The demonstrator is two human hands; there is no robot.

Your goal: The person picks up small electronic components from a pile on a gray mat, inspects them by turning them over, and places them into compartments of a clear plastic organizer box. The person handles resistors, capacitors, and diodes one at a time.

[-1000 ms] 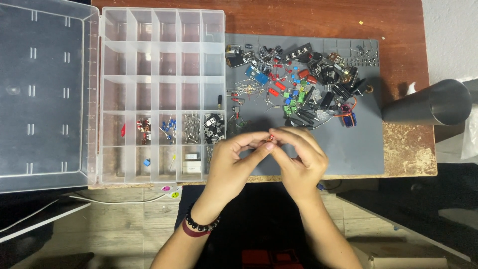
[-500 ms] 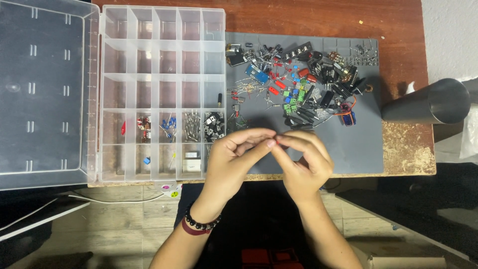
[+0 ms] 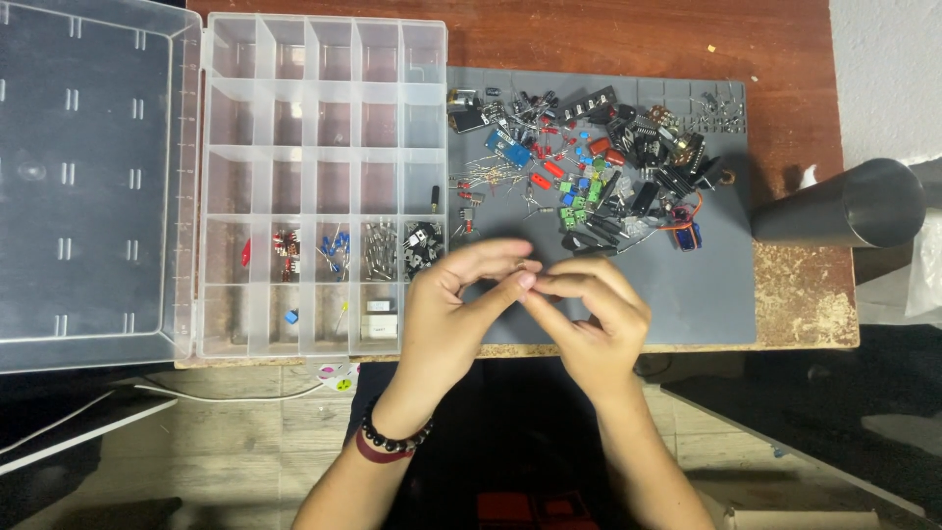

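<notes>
Two hands meet over the near edge of a grey mat (image 3: 687, 294), fingertips pressed together around something too small to identify — a tiny part, hidden between the pads. The left hand (image 3: 456, 309) pinches from the left with thumb and forefinger in a narrow grip; the right hand (image 3: 594, 319) closes on the same spot from the right, also in a narrow pinch. Holding the part between both hands, raised above the mat, keeps it clear of the loose pieces and close to the eye for inspection.

Just beyond the fingers lies a heap of electronic components (image 3: 589, 167) — black, red, blue and green pieces with wire leads — spread across the far half of the mat, which keeps them from rolling off the wooden worktop (image 3: 589, 34).

Left of the mat, touching it, stands a clear compartment box (image 3: 324, 128) with its lid (image 3: 93, 177) folded flat open to the left. Most cells are vacant; the lower rows nearest the left hand hold small sorted groups, within short reach. A dark cylinder (image 3: 844, 206) lies at the right edge, well apart. A beaded bracelet (image 3: 392, 442) sits on the left wrist.
</notes>
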